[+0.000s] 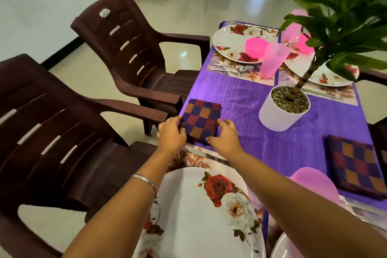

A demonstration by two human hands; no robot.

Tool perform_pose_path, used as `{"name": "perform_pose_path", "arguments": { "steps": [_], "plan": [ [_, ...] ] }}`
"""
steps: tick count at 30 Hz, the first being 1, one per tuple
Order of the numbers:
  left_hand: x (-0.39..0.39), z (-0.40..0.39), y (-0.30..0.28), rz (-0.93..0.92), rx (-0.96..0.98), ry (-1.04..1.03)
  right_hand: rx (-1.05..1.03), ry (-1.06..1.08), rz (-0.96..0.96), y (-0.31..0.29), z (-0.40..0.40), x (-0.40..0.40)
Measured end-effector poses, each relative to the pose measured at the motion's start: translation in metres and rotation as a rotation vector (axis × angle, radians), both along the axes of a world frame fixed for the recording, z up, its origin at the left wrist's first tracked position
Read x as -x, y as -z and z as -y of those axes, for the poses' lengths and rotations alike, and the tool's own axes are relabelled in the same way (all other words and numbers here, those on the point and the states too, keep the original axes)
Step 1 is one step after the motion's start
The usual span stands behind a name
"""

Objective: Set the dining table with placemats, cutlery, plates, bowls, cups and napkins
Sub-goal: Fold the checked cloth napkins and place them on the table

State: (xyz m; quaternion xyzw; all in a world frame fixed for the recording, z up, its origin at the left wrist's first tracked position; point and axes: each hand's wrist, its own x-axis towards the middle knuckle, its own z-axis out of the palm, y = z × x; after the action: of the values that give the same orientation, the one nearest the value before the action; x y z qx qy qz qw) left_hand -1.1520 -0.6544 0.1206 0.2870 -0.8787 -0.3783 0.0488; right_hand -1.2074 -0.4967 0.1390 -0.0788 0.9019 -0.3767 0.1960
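Your hands hold the folded checked cloth napkin (200, 120) by its near corners, left hand (172, 136) and right hand (225, 136) each curled on an edge, at the left rim of the purple-covered worktop (240, 98) just beyond your rose-printed white plate (199, 211). A second checked napkin (356, 165) already lies to the right. The far places carry a floral plate (230, 44), pink bowl (256, 48), pink tumbler (272, 60) and steel cutlery (232, 68). Judging from this, napkins for those far places remain.
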Motion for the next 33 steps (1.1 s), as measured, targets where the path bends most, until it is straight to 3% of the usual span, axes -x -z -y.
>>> {"name": "perform_pose_path", "arguments": {
  "steps": [4, 11, 17, 22, 26, 33],
  "plan": [
    [-0.013, -0.028, -0.027, -0.127, 0.100, -0.026, 0.079, 0.027, -0.116, -0.019, -0.016, -0.013],
    [-0.039, -0.124, -0.101, -0.633, 0.095, 0.075, 0.427, 0.150, -0.319, -0.078, -0.075, -0.048],
    [-0.068, -0.249, -0.152, -0.812, 0.082, 0.269, 0.654, 0.270, -0.476, -0.123, -0.200, -0.079],
    [-0.090, -0.377, -0.164, -0.840, 0.166, 0.367, 0.679, 0.316, -0.468, -0.119, -0.341, -0.105],
    [-0.107, -0.493, -0.142, -0.791, 0.146, 0.321, 0.638, 0.296, -0.427, -0.099, -0.461, -0.125],
    [-0.135, -0.676, -0.070, -0.417, -0.029, 0.457, 0.455, 0.404, -0.269, -0.045, -0.650, -0.164]
  ]
}}
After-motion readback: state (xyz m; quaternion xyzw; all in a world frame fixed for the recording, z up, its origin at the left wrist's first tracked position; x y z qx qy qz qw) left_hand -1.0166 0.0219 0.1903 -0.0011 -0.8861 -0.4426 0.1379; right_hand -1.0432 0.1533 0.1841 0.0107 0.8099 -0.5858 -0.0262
